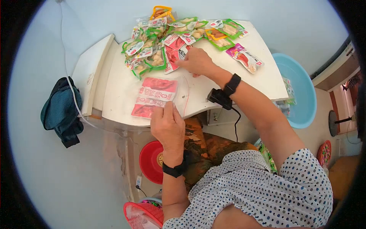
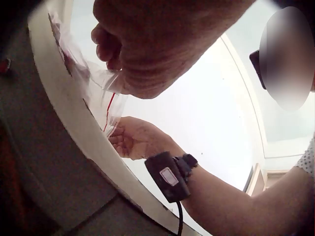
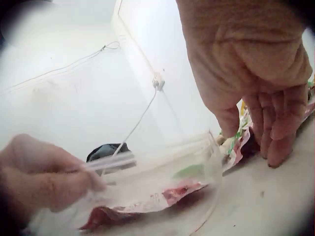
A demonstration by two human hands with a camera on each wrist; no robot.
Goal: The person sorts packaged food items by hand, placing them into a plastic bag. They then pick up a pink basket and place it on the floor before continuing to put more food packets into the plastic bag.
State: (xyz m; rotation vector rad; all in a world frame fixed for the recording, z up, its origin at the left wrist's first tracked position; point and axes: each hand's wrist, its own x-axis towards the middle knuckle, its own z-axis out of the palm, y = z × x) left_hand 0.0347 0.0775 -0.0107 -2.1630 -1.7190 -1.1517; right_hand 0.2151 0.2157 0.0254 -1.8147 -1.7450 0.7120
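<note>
My left hand (image 1: 167, 124) pinches the near edge of a clear plastic bag (image 1: 183, 91) with a red line along its side. Inside the bag lie red-and-white packets (image 1: 156, 91), flat on the white table (image 1: 213, 91). In the right wrist view, the left hand (image 3: 44, 177) holds up the bag's clear edge. My right hand (image 1: 198, 61) is lowered at the near side of the pile, over red packets (image 1: 172, 57). Its thumb and fingers (image 3: 280, 128) point down beside a pink-and-red packet (image 3: 237, 150); I cannot tell whether they grip it.
Green-edged food packets (image 1: 156, 57) are heaped at the back, several with pale contents. A purple-and-white packet (image 1: 244, 58) lies to the right. A blue basin (image 1: 305, 91) stands beside the table, and a red basin (image 1: 148, 160) below it. A dark cloth (image 1: 61, 107) hangs at the left.
</note>
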